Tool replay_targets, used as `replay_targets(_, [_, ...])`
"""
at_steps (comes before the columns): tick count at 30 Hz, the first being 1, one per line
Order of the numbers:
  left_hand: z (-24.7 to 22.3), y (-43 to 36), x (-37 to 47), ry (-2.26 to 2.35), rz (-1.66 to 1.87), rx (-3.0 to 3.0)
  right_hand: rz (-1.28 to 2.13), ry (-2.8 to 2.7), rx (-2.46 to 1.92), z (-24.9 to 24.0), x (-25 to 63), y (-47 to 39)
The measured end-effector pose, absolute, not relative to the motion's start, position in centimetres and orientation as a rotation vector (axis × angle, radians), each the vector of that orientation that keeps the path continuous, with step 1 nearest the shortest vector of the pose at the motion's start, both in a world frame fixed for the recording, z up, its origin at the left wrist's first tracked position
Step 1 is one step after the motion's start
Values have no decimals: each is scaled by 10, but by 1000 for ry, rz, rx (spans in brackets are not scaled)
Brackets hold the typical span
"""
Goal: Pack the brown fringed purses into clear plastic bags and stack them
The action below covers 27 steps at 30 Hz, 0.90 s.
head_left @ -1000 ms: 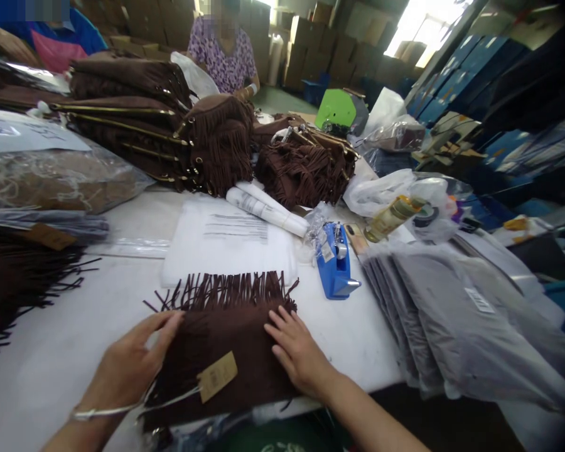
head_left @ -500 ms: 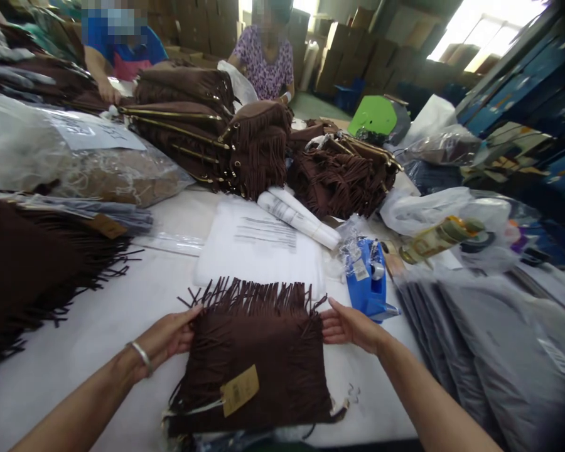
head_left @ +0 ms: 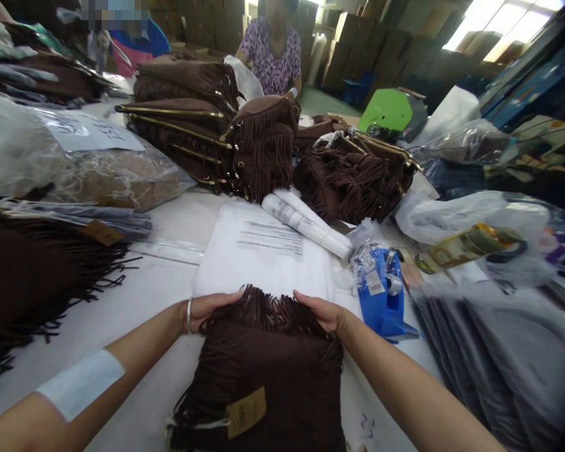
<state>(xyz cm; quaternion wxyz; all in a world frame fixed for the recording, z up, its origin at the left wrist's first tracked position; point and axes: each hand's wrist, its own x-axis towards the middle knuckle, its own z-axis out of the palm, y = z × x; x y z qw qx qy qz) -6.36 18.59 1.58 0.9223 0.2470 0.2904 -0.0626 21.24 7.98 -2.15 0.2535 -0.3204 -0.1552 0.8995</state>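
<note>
A dark brown fringed bag (head_left: 277, 367) lies on the white tabletop (head_left: 160, 326) right in front of the person, its fringed edge pointing away and just touching or overlapping the near edge of a stack of white printed plastic bags (head_left: 263, 257). The left hand (head_left: 213, 311) holds the far left corner, thumb laid along the fringe and the other fingers mostly tucked behind it; the right hand (head_left: 321, 312) holds the far right corner the same way, so the strands bunch between the two thumbs. A tan cardboard tag (head_left: 247, 412) rests on the bag's near part, tied by a white string. A silvery bracelet (head_left: 189, 316) circles the left wrist, and a pale patch (head_left: 82, 382) covers part of that forearm. Beyond the right hand stands a blue tape dispenser (head_left: 381, 298), near a white plastic roll (head_left: 308, 223) lying slantwise across the stack.
</note>
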Motion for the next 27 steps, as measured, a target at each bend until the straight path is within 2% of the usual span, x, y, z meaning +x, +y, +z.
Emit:
replay_targets(4, [31, 191, -57, 562, -110, 845, 2217, -742, -973, 15, 206, 70])
replay_targets(8, [56, 167, -63, 437, -158, 1601, 1791, -1682, -1057, 59, 191, 40])
replay_targets(10, [60, 141, -71, 356, -89, 1946, 1507, -2097, -1073, 62, 178, 16])
replay_targets(12, [56, 113, -81, 347, 7, 2150, 1310, -2288, -1117, 52, 165, -9])
replay_targets(17, [38, 67, -102, 450, 199, 2228, 1231, -2036, -1093, 42, 153, -49])
replay_targets(21, [40, 54, -100, 546, 262, 2168, 1037, -1645, -1204, 59, 153, -28])
replay_targets(27, [61, 52, -111, 650, 395, 2060, 989, -2203, -1154, 40, 123, 5])
